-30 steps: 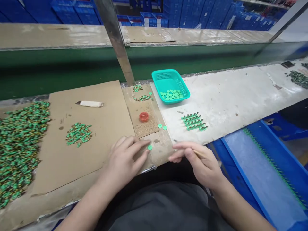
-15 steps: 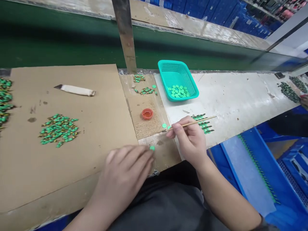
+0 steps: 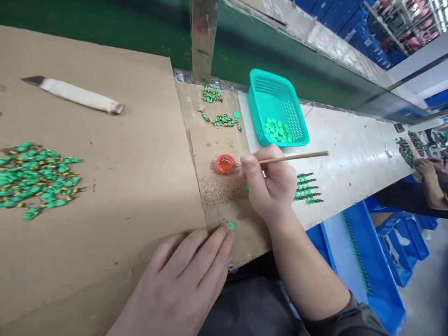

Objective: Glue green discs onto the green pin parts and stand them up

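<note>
A thin wooden stick (image 3: pixel 297 157) with a dark tip, like a fine brush, is pinched in my right hand (image 3: pixel 271 184). Its tip reaches the rim of a small red cup (image 3: pixel 226 164) of shiny liquid. My left hand (image 3: pixel 196 275) rests low on the work surface, fingers close together and thumb hidden. Its fingertips hold the edge of a small green disc (image 3: pixel 231 226). Beyond my right hand, several dark twisted pieces on green discs (image 3: pixel 306 189) lie in a row, partly covered by the hand.
A turquoise basket (image 3: pixel 257 114) holds green discs. Small green-and-gold pieces form piles on cardboard (image 3: pixel 35 177) and near the post (image 3: pixel 212 94). A white-wrapped blade (image 3: pixel 79 95) lies at left. Blue bins (image 3: pixel 371 256) stand below the table's right edge; another person's hands (image 3: pixel 432 170) work far right.
The stick's tip has moved from beside the loose green discs to the red cup. My left fingertips stay at the green disc. The camera view has shifted closer and turned.
</note>
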The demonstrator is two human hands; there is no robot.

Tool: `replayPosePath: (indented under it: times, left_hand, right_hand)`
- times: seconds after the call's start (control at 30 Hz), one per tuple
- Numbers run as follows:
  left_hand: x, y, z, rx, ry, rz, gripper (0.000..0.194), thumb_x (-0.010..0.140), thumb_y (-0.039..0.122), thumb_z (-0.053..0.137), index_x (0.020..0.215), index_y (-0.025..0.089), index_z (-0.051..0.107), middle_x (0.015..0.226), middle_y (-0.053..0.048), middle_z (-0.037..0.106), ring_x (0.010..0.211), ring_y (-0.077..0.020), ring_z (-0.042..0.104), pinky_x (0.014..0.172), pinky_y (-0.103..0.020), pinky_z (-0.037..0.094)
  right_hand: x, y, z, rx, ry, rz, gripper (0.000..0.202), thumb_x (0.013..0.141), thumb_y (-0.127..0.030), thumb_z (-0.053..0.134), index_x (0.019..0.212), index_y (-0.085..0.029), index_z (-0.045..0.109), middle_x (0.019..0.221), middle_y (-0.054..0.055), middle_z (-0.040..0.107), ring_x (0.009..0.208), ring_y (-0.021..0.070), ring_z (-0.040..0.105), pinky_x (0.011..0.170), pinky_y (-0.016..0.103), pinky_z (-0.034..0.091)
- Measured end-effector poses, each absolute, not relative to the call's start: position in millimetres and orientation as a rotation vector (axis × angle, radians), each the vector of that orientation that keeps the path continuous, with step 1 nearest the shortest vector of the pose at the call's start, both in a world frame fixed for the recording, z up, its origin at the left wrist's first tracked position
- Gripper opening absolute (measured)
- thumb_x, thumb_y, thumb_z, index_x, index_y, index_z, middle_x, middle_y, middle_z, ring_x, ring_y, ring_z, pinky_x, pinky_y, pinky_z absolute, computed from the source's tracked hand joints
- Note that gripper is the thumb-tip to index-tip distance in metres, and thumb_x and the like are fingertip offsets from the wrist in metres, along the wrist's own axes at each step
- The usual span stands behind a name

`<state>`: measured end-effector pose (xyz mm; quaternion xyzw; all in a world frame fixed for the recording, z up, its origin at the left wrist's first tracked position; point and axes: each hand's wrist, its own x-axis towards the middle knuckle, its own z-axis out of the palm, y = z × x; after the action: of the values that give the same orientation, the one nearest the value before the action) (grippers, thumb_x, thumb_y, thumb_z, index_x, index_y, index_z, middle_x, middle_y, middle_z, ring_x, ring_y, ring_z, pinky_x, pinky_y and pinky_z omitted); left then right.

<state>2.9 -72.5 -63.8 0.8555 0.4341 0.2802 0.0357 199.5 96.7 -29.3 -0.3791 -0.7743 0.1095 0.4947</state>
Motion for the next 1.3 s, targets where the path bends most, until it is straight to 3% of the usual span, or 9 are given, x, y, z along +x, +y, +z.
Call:
replayPosePath:
  times: [0.3, 0.63, 1.0, 1.3]
  left_hand:
    - [-1, -80, -76, 2.596, 1.332, 0.903, 0.038, 0.117, 0.022, 0.058, 0.145, 0.017, 0.083, 0.166, -0.009, 0.078, 0.138, -0.0336, 0.068, 0.133, -0.057, 0.041]
    - [2, -69, -64, 2.664, 1.338, 0.882, 0.038, 0.115, 0.014, 0.057, 0.143, 0.013, 0.084, 0.154, -0.011, 0.084, 0.128, -0.0338, 0.07, 0.103, -0.056, 0.051]
    - [2, -65, -57, 2.68, 1.329, 0.844, 0.033, 0.119, 0.015, 0.059, 0.14, 0.011, 0.084, 0.148, -0.009, 0.087, 0.122, -0.0343, 0.069, 0.098, -0.056, 0.048]
    - [0, -64, -57, 2.699, 1.336, 0.864, 0.033, 0.118, 0.013, 0.057, 0.135, 0.014, 0.086, 0.145, -0.009, 0.087, 0.12, -0.0332, 0.072, 0.096, -0.054, 0.048]
  right_hand:
    - [198, 98, -33, -0.952, -1.901, 0.295, 0.038, 0.127, -0.043, 0.068, 0.093, -0.026, 0.066, 0.079, -0.005, 0.067, 0.069, 0.0119, 0.066, 0.067, 0.03, 0.05]
    - [201, 92, -31, -0.999, -1.842, 0.354, 0.035, 0.127, -0.051, 0.065, 0.099, -0.03, 0.067, 0.082, -0.002, 0.07, 0.069, 0.0159, 0.065, 0.069, 0.037, 0.055]
    - [198, 82, -29, -0.948, -1.626, 0.457, 0.031, 0.125, -0.042, 0.071, 0.098, -0.029, 0.065, 0.078, -0.006, 0.072, 0.065, 0.0122, 0.068, 0.066, 0.032, 0.055]
    - [195, 97, -32, -1.027, -1.815, 0.43, 0.037, 0.126, -0.048, 0.066, 0.094, -0.029, 0.065, 0.081, -0.004, 0.071, 0.067, 0.0135, 0.068, 0.068, 0.033, 0.055]
